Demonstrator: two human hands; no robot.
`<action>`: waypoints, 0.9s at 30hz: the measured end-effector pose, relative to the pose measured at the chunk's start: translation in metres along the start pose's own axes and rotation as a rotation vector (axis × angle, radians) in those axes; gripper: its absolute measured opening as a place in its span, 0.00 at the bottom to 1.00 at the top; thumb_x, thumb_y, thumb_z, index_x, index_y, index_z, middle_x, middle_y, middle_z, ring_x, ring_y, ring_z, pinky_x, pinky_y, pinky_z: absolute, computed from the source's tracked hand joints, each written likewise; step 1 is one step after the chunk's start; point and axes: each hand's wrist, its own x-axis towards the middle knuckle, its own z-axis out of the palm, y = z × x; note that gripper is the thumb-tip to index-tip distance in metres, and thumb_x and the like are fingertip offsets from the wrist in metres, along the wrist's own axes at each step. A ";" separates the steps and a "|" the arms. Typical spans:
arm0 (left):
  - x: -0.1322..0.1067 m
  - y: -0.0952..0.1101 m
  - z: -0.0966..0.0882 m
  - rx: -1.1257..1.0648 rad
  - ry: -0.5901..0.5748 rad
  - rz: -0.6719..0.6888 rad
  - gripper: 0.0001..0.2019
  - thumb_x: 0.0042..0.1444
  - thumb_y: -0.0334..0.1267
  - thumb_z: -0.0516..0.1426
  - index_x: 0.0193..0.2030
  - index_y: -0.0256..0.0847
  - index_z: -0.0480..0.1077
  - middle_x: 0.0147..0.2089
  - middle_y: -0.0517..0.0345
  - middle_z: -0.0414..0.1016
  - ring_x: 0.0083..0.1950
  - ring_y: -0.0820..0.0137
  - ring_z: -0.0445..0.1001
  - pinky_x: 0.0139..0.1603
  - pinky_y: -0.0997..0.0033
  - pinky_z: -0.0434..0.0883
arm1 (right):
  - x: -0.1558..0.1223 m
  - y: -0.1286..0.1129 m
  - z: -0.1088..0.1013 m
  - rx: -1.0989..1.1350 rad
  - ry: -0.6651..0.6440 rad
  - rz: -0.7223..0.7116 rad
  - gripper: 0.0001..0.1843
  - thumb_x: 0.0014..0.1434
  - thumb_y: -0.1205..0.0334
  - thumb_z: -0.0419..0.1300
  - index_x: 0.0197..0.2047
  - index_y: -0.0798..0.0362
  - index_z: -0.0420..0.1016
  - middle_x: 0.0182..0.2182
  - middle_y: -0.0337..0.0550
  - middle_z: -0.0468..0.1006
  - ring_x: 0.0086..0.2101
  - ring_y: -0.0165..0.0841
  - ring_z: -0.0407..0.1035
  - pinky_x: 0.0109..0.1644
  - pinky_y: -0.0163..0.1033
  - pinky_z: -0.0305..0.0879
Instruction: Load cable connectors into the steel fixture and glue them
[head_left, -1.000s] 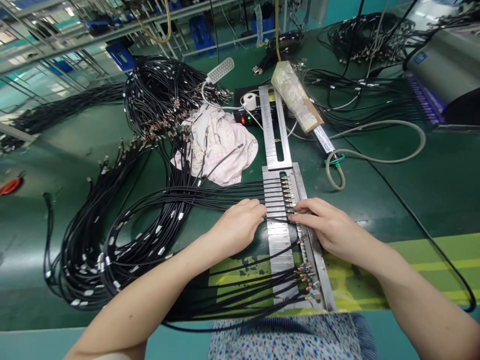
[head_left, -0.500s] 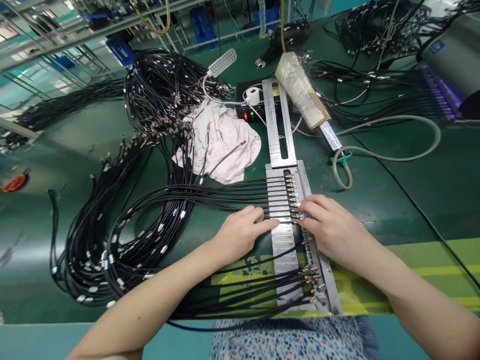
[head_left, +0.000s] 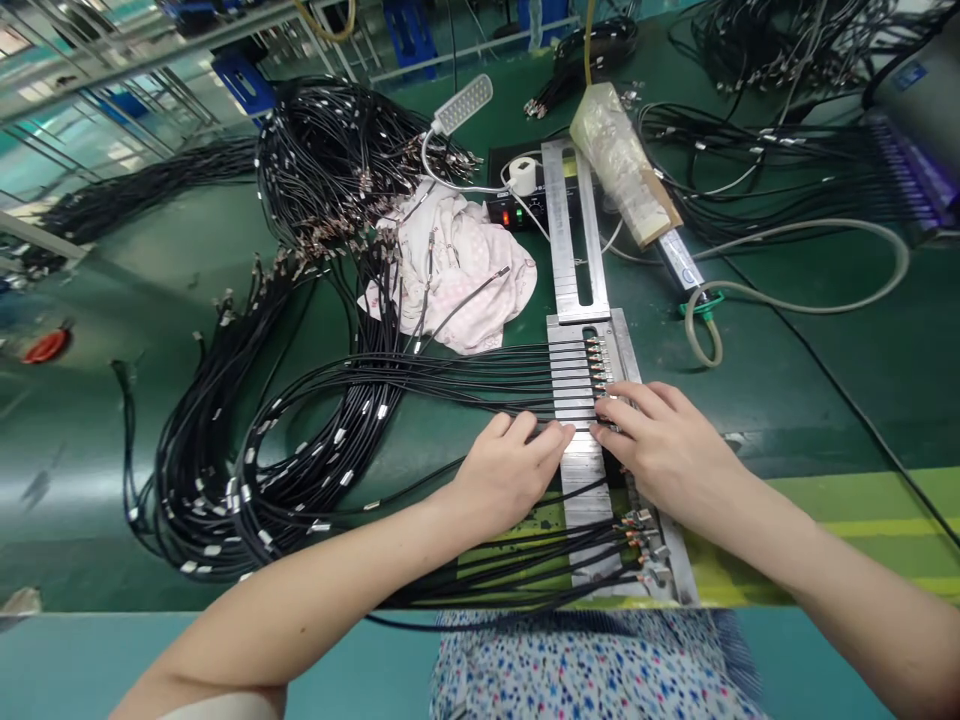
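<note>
Both bare hands press down close together, the left hand (head_left: pixel 502 475) open and flat-fingered on thin black cables (head_left: pixel 480 382), the right hand (head_left: pixel 667 450) curved with its fingertips at a row of small brass connectors (head_left: pixel 598 365) (whether they pinch one, I cannot tell). Between the hands lies a slotted aluminium comb plate (head_left: pixel 577 480), the cables running across it. Both forearms angle inward from the lower corners, wrists low. Left of the left hand sprawls a looped bundle of black cables (head_left: pixel 225 490), and beyond the grip a crumpled pale pink cloth (head_left: pixel 457 270) sits on the green workbench mat (head_left: pixel 810 400).
</note>
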 end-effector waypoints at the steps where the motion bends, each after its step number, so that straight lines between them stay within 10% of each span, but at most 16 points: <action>1: -0.001 0.001 0.000 -0.021 0.004 -0.017 0.18 0.63 0.29 0.44 0.59 0.35 0.56 0.47 0.49 0.68 0.40 0.64 0.64 0.33 0.64 0.57 | -0.001 0.001 0.002 0.014 0.010 0.001 0.15 0.52 0.77 0.50 0.37 0.56 0.75 0.40 0.53 0.74 0.48 0.48 0.61 0.46 0.53 0.60; 10: -0.023 0.014 -0.005 -0.353 -0.082 -0.031 0.06 0.62 0.36 0.49 0.37 0.37 0.65 0.35 0.55 0.67 0.37 0.66 0.64 0.38 0.68 0.65 | -0.013 0.030 0.009 0.552 0.226 0.136 0.24 0.56 0.76 0.45 0.47 0.47 0.72 0.44 0.45 0.70 0.46 0.34 0.66 0.49 0.46 0.66; 27: -0.008 -0.018 -0.015 0.032 0.160 0.007 0.13 0.58 0.23 0.45 0.31 0.38 0.67 0.30 0.55 0.66 0.30 0.68 0.59 0.31 0.68 0.56 | -0.016 0.030 -0.003 0.459 0.205 0.100 0.19 0.56 0.75 0.47 0.44 0.52 0.74 0.43 0.48 0.70 0.43 0.34 0.67 0.46 0.42 0.68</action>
